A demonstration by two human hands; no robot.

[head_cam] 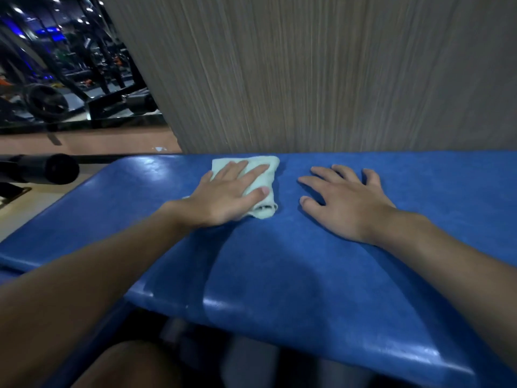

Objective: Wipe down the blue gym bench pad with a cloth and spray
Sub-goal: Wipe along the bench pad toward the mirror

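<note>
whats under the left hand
A folded pale cloth, flat on the blue pad. The left hand covers its left part and the pad beneath.

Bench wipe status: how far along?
Done: a glossy streak across the near blue pad suggests some passes, not certain. In hand: left hand presses the folded cloth flat near the pad's far edge; right hand rests flat on the pad. Left: extent unclear; no spray bottle in view.

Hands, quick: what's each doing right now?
Left hand: open, pressing flat on the folded cloth.
Right hand: open, flat on the blue bench pad, holding nothing.
</note>
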